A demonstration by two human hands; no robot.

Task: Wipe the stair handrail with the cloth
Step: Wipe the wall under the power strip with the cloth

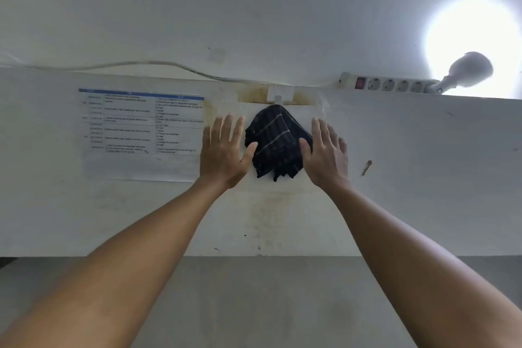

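Left hand (226, 150): open, fingers spread and pointing up, back of hand to camera; thumb tip at the left edge of the cloth, touching or just short of it, can't tell which.
Right hand (324, 152): open, fingers spread, same pose on the other side; thumb overlaps the cloth's right edge in this view, real contact unclear.
Grip: neither hand is holding anything; palms face the wall, hidden from camera.
Cloth (278, 141): dark, near black, with thin pale stripes crossing in a check; bunched, narrow at top, wider and ragged at the bottom; hangs between the two hands.
Hook (278, 96): small white wall hook; cloth hangs from it against the wall (409, 178).
Around hook: yellow-brown stains on the paint, fainter smudges below the cloth.
Paper sheet (141, 133): printed table with blue header bar, stuck to the wall left of the left hand; text too blurred to read.
Power strip (389, 84): white, red switch, row of sockets, up right on the ledge; white cable (169, 65) runs left from it.
Lamp (469, 69): plugged at the strip's right end; glare washes out that corner.
Mark on wall (366, 167): small dark object right of the right hand, can't identify.
Forearms: bare, cut off by the bottom frame edge.
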